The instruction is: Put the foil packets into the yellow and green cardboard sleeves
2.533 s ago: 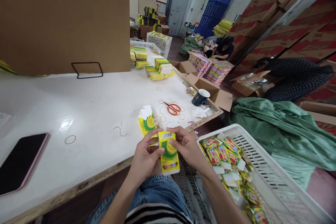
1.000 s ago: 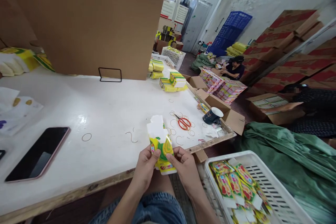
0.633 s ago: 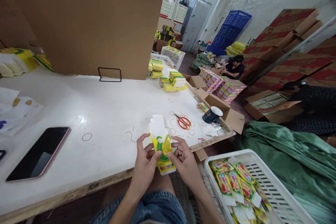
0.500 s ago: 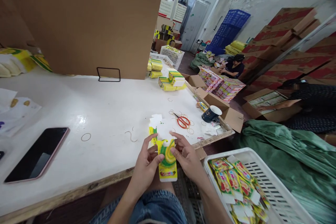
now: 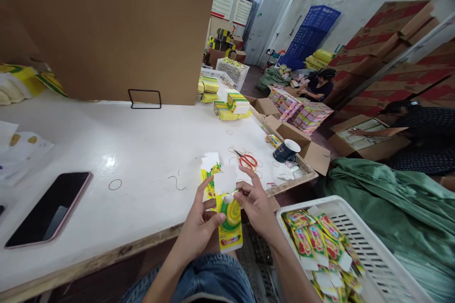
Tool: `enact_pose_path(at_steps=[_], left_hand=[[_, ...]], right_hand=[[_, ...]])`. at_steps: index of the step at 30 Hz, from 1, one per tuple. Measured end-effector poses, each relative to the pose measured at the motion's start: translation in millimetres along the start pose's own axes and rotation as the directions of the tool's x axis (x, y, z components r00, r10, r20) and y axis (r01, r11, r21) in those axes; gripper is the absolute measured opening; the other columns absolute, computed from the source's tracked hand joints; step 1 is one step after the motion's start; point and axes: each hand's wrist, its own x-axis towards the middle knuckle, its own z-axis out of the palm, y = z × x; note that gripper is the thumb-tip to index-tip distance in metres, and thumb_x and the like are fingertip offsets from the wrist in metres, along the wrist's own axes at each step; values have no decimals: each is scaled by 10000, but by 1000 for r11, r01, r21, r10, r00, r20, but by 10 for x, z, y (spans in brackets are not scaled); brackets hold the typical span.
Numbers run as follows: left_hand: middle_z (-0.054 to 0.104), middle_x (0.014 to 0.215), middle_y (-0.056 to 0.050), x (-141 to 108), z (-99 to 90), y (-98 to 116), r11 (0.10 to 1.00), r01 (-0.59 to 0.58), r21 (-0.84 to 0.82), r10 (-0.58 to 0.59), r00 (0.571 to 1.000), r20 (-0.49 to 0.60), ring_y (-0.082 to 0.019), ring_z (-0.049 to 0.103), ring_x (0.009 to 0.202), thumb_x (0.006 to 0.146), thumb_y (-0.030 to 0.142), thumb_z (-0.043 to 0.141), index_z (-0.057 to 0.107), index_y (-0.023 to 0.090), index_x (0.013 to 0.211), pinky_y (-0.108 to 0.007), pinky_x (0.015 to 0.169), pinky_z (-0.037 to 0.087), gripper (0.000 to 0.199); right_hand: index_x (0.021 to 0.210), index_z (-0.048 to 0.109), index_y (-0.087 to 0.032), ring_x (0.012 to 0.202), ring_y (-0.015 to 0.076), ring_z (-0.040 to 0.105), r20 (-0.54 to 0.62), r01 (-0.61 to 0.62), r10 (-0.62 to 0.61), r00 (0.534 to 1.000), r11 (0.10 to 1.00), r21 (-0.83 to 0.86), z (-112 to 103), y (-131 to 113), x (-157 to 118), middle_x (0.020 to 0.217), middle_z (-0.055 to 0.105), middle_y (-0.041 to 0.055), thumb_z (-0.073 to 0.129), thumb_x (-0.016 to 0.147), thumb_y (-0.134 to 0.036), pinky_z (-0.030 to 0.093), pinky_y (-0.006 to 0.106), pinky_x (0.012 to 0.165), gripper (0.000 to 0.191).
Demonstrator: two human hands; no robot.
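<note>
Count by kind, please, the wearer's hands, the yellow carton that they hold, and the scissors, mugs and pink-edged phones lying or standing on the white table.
Left hand and right hand: 2
Held yellow carton: 1
Red-handled scissors: 1 pair
Dark mug: 1
Pink-edged phone: 1
Total: 6, the scissors counted as one

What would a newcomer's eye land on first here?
Probably the yellow-and-green carton between the left hand and right hand, low in the middle, its white flap up. Then the red-handled scissors on the white table beyond, and the white basket of bright packets at lower right.
</note>
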Motion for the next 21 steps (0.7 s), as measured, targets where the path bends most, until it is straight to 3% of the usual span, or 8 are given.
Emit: enact_pose_path(at_steps=[3,5,7,11,17,21], left_hand=[[672,1124,-118,18,-9,12,997,12,72,-12,1000,-5,-257,671,951,766,300,697,445,221,1280,-332,782,529,578],[670,1142,-111,32,-2,12,993,-15,113,18,1000,-18,-256,671,952,786,284,671,505,215,1228,-329,772,534,477],[663,1171,-100,45,14,2,988,-38,148,46,998,-45,-251,677,938,798,275,651,507,231,1242,-324,746,541,469],[659,1197,-94,59,45,-33,980,-20,198,35,997,-70,-249,679,939,802,269,632,508,243,1268,-329,741,550,483],[682,1149,-115,52,47,0,988,-2,156,12,998,-65,-248,664,985,794,279,653,476,211,1285,-351,802,544,526],[712,1070,-121,35,45,62,998,12,54,-7,995,-100,-261,678,951,747,289,709,488,196,1232,-338,750,556,541]], right_hand=[[1070,687,-237,890,218,579,63,75,-66,996,986,-149,-69,-42,10,929,629,62,559,872,-422,458,331,822,300],[946,743,-220,948,239,564,92,123,-103,990,964,-237,-131,-86,-7,940,618,74,529,872,-476,449,345,842,341],[979,730,-217,888,224,578,116,66,-37,993,966,-251,-166,-121,-37,900,624,60,552,855,-472,466,327,777,334],[1148,572,-243,673,160,583,119,-154,185,975,960,-232,-124,-121,-78,766,659,-14,627,801,-297,452,247,602,356],[1050,542,-242,462,120,440,21,-78,101,995,866,-494,-56,-60,-36,482,468,-109,621,780,-226,314,210,484,281],[1083,569,-225,478,112,409,47,-45,73,996,900,-434,-59,-25,-49,515,435,-97,613,813,-268,312,211,487,277]])
